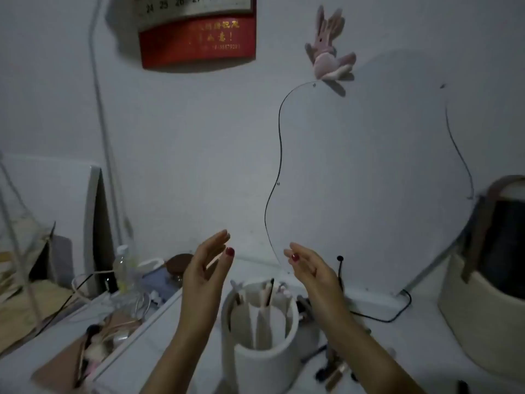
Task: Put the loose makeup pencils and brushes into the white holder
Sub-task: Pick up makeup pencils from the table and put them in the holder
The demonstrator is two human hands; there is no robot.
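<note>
Hands: my left hand (208, 261) and my right hand (308, 265) are both raised above the counter (383, 336), palms facing each other, apart.
Left grip: wide, fingers straight and close together, holding nothing.
Right grip: loose and empty, fingers gently curled with the thumb near the forefinger.
White holder (262, 345): stands upright on the counter, below and between my two wrists; inner dividers split it into compartments.
In the holder: a few pencils and brushes (268, 294) stand in the far compartments, tips up; the near compartments look bare.
Loose makeup pencils and brushes (333, 368): lie scattered on the counter just right of the holder, partly hidden under my right forearm; too blurred to count.
Left side: an open tray (85, 354) with more brushes and small items, beside a small clear bottle (122, 265).
Behind: a wavy-edged mirror (369, 180) leans at the wall.
</note>
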